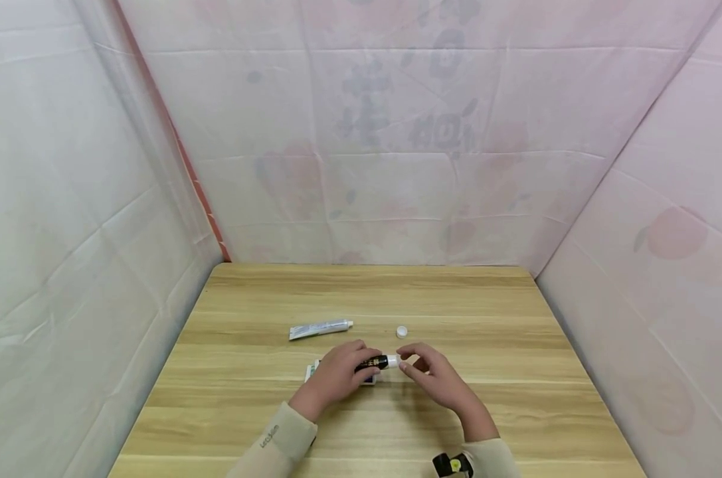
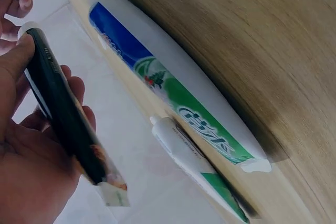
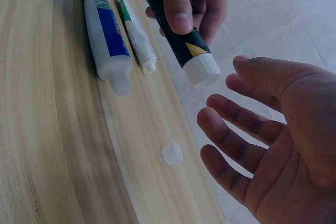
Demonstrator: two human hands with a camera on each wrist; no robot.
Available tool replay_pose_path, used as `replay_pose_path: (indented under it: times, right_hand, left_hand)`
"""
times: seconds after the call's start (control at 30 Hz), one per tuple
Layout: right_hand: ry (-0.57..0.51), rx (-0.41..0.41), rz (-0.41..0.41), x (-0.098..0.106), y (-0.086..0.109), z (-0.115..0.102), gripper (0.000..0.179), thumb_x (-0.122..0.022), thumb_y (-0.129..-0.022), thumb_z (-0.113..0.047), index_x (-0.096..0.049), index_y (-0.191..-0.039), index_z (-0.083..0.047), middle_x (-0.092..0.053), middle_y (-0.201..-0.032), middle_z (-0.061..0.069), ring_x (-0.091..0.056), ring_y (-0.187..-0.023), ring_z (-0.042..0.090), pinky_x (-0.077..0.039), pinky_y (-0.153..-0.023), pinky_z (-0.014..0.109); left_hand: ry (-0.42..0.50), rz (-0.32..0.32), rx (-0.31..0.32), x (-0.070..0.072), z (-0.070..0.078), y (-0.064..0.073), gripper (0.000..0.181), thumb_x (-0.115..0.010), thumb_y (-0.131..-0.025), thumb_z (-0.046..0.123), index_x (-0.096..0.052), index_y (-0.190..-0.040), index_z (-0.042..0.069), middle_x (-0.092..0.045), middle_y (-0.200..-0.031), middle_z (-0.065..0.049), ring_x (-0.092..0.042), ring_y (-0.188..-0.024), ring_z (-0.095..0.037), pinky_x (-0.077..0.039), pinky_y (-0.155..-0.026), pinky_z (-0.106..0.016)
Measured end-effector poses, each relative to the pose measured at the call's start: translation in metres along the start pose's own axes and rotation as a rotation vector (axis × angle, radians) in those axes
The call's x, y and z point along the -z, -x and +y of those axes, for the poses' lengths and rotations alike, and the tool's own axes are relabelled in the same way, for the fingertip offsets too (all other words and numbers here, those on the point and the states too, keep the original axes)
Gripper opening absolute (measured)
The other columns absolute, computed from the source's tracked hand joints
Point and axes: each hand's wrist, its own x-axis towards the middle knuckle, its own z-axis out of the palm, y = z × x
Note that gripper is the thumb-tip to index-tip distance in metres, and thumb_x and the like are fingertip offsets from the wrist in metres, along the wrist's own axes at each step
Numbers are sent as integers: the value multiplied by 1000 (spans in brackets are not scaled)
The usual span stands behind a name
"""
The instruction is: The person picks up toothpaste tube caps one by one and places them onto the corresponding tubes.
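My left hand (image 1: 339, 373) grips a black toothpaste tube (image 1: 370, 363), thumb on one side and fingers on the other. The tube's white cap (image 3: 202, 70) is on its end and points toward my right hand (image 1: 437, 377). In the right wrist view the right hand's fingers are spread and slightly bent beside that cap, apart from it and holding nothing. Below the held tube, a larger white, blue and green toothpaste tube (image 2: 173, 80) lies on the table, partly hidden by the left hand in the head view.
Farther back on the wooden table (image 1: 247, 398) lies a slimmer white and green toothpaste tube (image 1: 320, 328) with a narrow nozzle. A loose white cap (image 1: 402, 332) is to its right. Pale printed cloth (image 1: 396, 199) hangs behind the table and along both sides.
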Motion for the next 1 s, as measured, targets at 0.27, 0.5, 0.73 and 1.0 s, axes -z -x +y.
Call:
replay_pose_path:
  times: [0.27, 0.5, 0.73, 1.0]
  right_hand:
    - [-12, -7, 10, 0, 0, 1, 29, -67, -107, -30, -69, -132, -15, -67, -129, 22, -70, -94, 35, -54, -75, 26]
    - [0, -25, 23, 1, 1, 2, 27, -67, -107, -28, -69, -131, -16, -68, -128, 21, -70, -91, 28, -54, -75, 26]
    - [49, -50, 73, 2, 0, 6, 22, -69, -105, -24, -72, -126, -16, -71, -123, 15, -64, -83, 10, -54, -73, 26]
    - [45, -57, 65, 2, 2, 10, 25, -70, -105, -26, -72, -126, -12, -71, -119, 7, -65, -83, 13, -54, -72, 26]
  left_hand:
    - [-85, 7, 27, -3, -11, -2, 31, -71, -104, 30, -74, -132, 17, -71, -103, 1, -57, -81, -9, -49, -73, -28]
    - [-92, 8, 55, -7, -18, -2, 32, -70, -105, 30, -73, -133, 15, -70, -104, 0, -59, -84, -11, -50, -76, -32]
    - [-103, 13, 68, -8, -23, 0, 29, -70, -105, 25, -71, -132, 15, -69, -103, 1, -58, -86, -12, -51, -77, -34]
    - [-103, -36, 114, -14, -28, -1, 30, -68, -106, 26, -70, -135, 17, -68, -106, 2, -58, -89, -12, -51, -81, -34]
